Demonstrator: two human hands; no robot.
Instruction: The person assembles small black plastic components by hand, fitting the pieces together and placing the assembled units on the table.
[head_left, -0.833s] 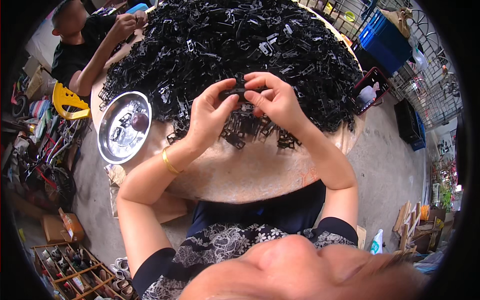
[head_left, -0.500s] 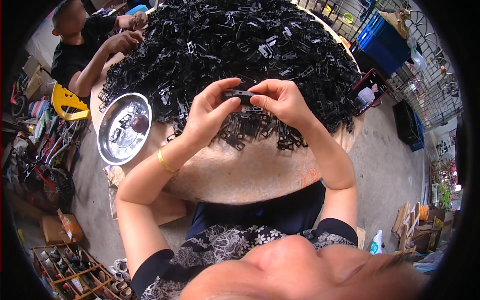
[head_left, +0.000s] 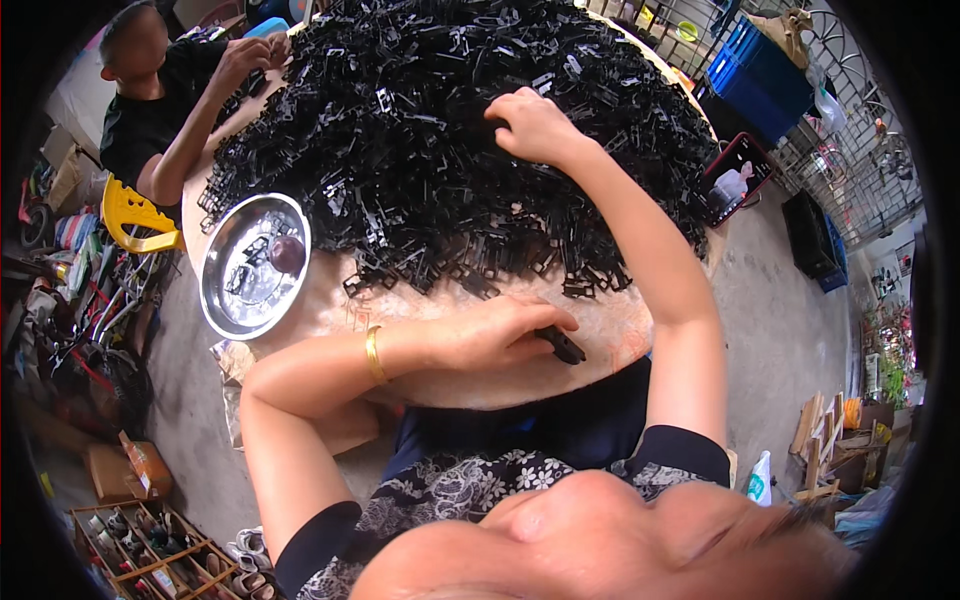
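Near the table's front edge, my left hand (head_left: 490, 333) is closed around a small black part (head_left: 563, 345), whose end sticks out past my fingers. The rest of that part is hidden under the hand. My right hand (head_left: 535, 125) reaches over the big pile of black clip-like parts (head_left: 400, 130), its fingers bent and a gap between thumb and forefinger. Nothing shows between them.
A round metal dish (head_left: 222, 300) at the left holds a dark round object (head_left: 287, 254) and a few black parts. A phone (head_left: 735, 180) leans at the table's right edge. Across at the far left, a co-worker (head_left: 165, 110) handles something. A yellow chair back (head_left: 135, 215) stands beside the table.
Both hands were together over the pile with a black part between them. My left hand has come down toward the table's front edge with a part; my right has moved farther over the pile.
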